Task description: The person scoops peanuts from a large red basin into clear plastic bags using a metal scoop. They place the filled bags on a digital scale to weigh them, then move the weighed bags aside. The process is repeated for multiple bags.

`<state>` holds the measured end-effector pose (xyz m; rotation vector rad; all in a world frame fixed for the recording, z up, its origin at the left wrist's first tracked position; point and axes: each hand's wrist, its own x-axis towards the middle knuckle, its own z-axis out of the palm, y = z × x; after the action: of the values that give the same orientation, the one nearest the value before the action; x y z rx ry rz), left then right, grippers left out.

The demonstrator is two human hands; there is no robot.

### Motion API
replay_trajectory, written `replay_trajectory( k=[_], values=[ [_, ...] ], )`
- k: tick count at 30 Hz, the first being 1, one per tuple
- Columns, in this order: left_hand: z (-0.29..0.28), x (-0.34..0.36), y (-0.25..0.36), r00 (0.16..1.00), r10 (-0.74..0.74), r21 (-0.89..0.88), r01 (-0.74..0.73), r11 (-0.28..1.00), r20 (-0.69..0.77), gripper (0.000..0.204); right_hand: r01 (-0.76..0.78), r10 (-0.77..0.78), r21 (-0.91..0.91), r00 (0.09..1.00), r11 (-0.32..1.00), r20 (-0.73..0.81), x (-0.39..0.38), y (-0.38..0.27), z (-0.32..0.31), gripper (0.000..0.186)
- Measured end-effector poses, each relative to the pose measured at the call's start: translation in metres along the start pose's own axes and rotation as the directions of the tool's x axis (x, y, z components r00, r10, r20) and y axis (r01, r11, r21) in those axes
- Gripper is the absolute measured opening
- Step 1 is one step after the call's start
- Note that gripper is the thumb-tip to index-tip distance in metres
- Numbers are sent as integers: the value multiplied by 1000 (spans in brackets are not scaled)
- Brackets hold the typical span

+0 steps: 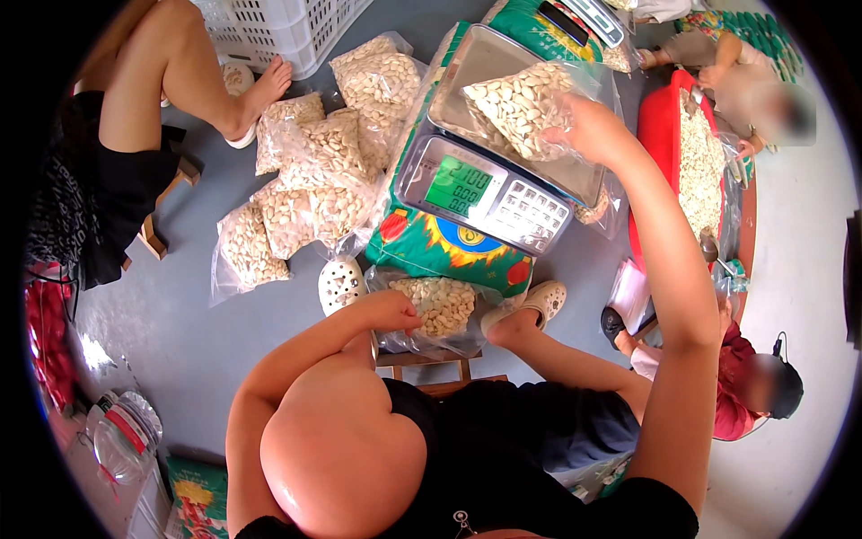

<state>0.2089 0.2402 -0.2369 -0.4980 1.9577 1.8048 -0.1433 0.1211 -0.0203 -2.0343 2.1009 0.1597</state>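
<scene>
My right hand grips the right end of a clear plastic bag of pale, flat seeds or beans. The bag rests on the metal pan of a digital scale, whose green display is lit. The scale stands on a green printed sack. Between my feet is another clear bag of the same seeds or beans. My left hand is closed at that bag's left edge; whatever its curled fingers hold is hidden.
Several filled bags lie heaped on the floor left of the scale. Beyond stands a white crate. A red tub of seeds or beans is at right. A person's bare leg is at upper left; two people sit at right, one in a red sleeve.
</scene>
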Motion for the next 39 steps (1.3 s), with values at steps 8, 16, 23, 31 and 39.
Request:
replay_trajectory(
  k=[8,16,23,31,39],
  values=[
    [4,5,-7,1000,17,-23,-17,1000,-7,30,26,-34,-141,998,990,-59,25,35,29,83],
    [0,8,1,1000,-1,-21,2,1000,11,32,-159,147,-107,982,981,-116,46,5,36,86],
    [3,11,1,1000,-8,4,8,1000,22,33,-78,77,-10,992,997,-96,47,-3,39,60],
    [0,7,6,999,-19,6,19,1000,33,32,-60,101,165,962,985,-254,60,41,48,52],
    [4,9,2,1000,0,13,0,1000,14,32,-124,386,919,922,375,-33,14,15,5,22]
  ],
)
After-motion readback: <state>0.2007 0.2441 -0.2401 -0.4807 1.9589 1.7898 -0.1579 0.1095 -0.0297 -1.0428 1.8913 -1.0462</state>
